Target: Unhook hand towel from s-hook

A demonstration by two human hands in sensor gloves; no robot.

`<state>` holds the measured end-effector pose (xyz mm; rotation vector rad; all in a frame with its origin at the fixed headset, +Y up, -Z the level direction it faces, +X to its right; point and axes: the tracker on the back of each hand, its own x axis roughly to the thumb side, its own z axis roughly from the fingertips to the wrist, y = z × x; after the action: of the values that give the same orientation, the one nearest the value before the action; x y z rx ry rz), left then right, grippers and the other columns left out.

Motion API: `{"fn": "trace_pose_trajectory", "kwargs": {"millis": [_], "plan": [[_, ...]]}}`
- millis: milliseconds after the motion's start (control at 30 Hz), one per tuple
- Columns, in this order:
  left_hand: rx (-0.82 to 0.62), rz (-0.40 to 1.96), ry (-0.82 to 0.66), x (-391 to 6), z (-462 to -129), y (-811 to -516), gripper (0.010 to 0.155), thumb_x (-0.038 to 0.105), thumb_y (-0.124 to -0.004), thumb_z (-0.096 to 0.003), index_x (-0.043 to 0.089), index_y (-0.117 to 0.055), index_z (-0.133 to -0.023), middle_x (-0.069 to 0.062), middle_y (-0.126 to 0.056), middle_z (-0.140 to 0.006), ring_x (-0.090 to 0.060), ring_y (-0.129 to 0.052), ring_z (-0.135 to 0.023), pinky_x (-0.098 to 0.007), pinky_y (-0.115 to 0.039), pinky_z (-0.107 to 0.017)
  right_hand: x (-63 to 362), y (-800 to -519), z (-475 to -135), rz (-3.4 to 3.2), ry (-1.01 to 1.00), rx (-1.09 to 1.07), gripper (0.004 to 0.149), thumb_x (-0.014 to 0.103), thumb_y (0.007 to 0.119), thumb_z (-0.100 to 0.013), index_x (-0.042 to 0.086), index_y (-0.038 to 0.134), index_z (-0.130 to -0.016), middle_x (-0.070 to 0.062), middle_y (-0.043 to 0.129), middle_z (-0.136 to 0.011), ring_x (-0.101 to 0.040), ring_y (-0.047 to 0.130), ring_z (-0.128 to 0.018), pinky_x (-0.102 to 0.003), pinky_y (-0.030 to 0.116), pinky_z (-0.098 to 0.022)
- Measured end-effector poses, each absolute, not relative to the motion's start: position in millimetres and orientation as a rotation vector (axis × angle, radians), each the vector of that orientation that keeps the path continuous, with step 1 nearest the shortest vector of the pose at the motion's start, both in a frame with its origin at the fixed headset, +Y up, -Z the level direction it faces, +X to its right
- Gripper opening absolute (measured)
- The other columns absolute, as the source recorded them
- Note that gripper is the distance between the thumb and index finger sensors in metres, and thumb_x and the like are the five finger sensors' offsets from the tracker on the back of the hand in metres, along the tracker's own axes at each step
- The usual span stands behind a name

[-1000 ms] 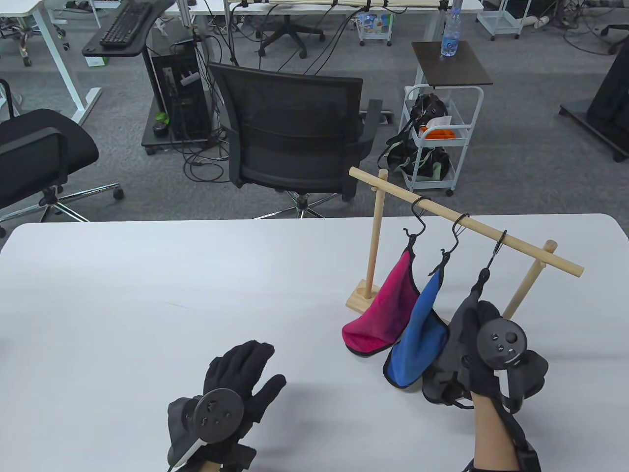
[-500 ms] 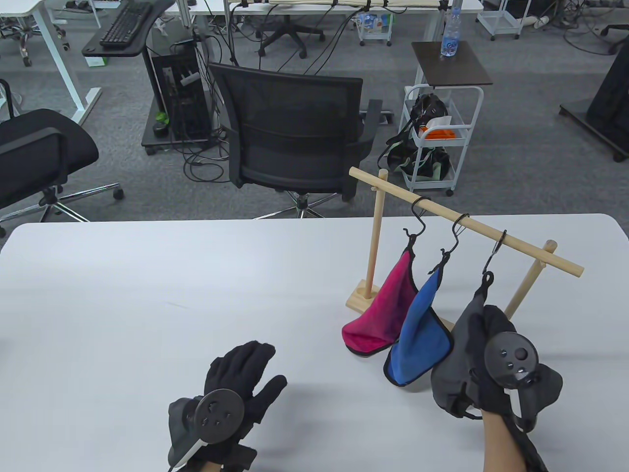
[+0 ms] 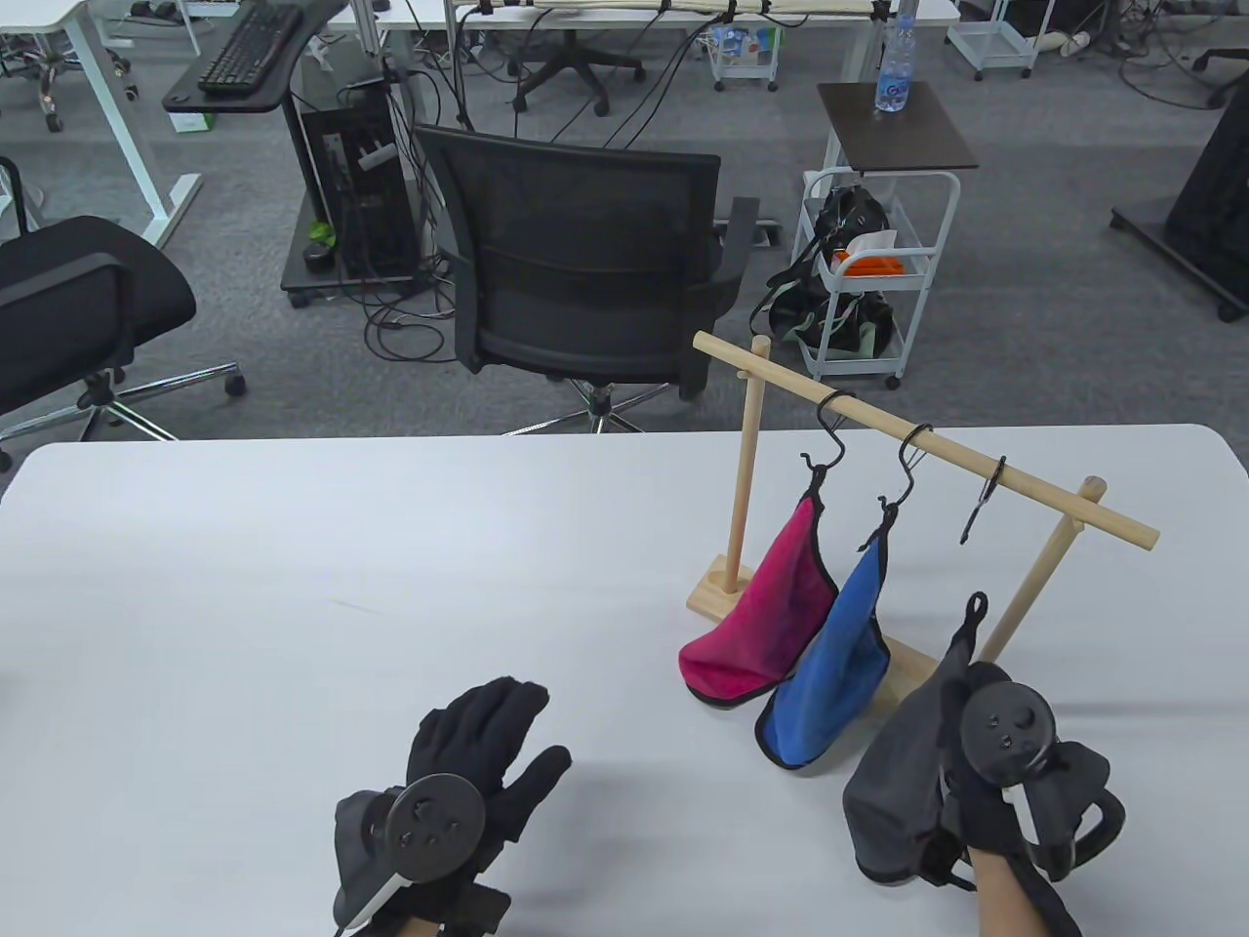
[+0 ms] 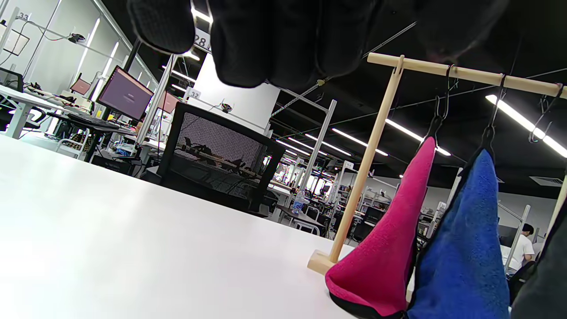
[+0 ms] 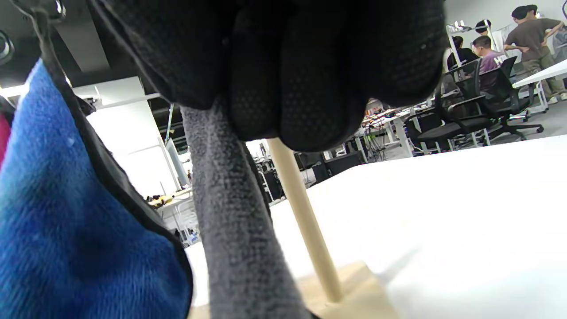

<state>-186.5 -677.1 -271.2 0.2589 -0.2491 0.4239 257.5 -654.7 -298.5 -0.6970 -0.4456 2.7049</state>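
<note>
A wooden rack [image 3: 1015, 485] stands on the table's right side with three black s-hooks on its bar. A pink towel [image 3: 771, 615] and a blue towel [image 3: 829, 683] hang from the first two. The third s-hook [image 3: 982, 503] is bare. My right hand [image 3: 986, 771] grips a grey towel [image 3: 898, 771] below and in front of that hook, its black loop [image 3: 974, 610] free in the air. The grey towel [image 5: 239, 230] also shows in the right wrist view under my fingers [image 5: 283, 66]. My left hand [image 3: 468, 781] rests flat on the table, fingers spread, holding nothing.
The white table [image 3: 293, 605] stretches left of the rack. A black office chair [image 3: 585, 264] stands behind the table's far edge, and a white cart [image 3: 878, 273] behind the rack. The rack's wooden base [image 3: 717, 595] sits just behind the pink towel.
My right hand lifted the grey towel's loop off the third s-hook and drew the towel down and toward me. The hook now hangs bare. My left hand has not moved.
</note>
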Motion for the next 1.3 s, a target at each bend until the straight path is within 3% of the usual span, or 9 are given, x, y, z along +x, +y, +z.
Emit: {"fn": "trace_pose_trajectory", "kwargs": {"millis": [267,767,967,1300], "plan": [[0.257,0.421,-0.254,-185.6,-270.9,-677.3,0.065,0.064,-0.064,-0.0566,0.03,-0.062,-0.112,-0.008,-0.07,-0.117,-0.039,-0.073,-0.107,-0.066,-0.056,-0.079,256.8,-679.7,-309.0,2.848,-0.229,-0.77,0.039,0.032,0.084,-0.062,0.014,0.081,-0.096,-0.013,0.095,-0.075,-0.032,0.099,-0.058,-0.047,0.08,-0.051],[0.266,0.428,-0.262,-185.8,-270.3,-676.5,0.065,0.064,-0.064,-0.0566,0.03,-0.063,-0.112,-0.009,-0.07,-0.117,-0.039,-0.073,-0.107,-0.066,-0.056,-0.079,256.2,-730.7,-332.3,2.928,0.439,-0.809,0.038,0.031,0.086,-0.062,0.013,0.084,-0.096,-0.017,0.094,-0.079,-0.037,0.097,-0.063,-0.051,0.077,-0.055],[0.266,0.43,-0.266,-185.7,-270.1,-676.5,0.065,0.064,-0.064,-0.0566,0.03,-0.063,-0.112,-0.008,-0.07,-0.117,-0.039,-0.073,-0.107,-0.065,-0.056,-0.079,257.8,-743.8,-335.5,2.899,0.541,-0.81,0.04,0.034,0.086,-0.062,0.013,0.082,-0.096,-0.017,0.094,-0.08,-0.038,0.097,-0.064,-0.051,0.077,-0.055],[0.268,0.427,-0.267,-186.2,-269.5,-675.9,0.065,0.064,-0.064,-0.0565,0.03,-0.063,-0.112,-0.008,-0.07,-0.117,-0.039,-0.073,-0.107,-0.066,-0.056,-0.079,261.2,-735.6,-334.8,2.861,0.444,-0.8,0.05,0.037,0.085,-0.062,0.012,0.076,-0.104,-0.021,0.089,-0.088,-0.041,0.094,-0.071,-0.054,0.074,-0.059]]}}
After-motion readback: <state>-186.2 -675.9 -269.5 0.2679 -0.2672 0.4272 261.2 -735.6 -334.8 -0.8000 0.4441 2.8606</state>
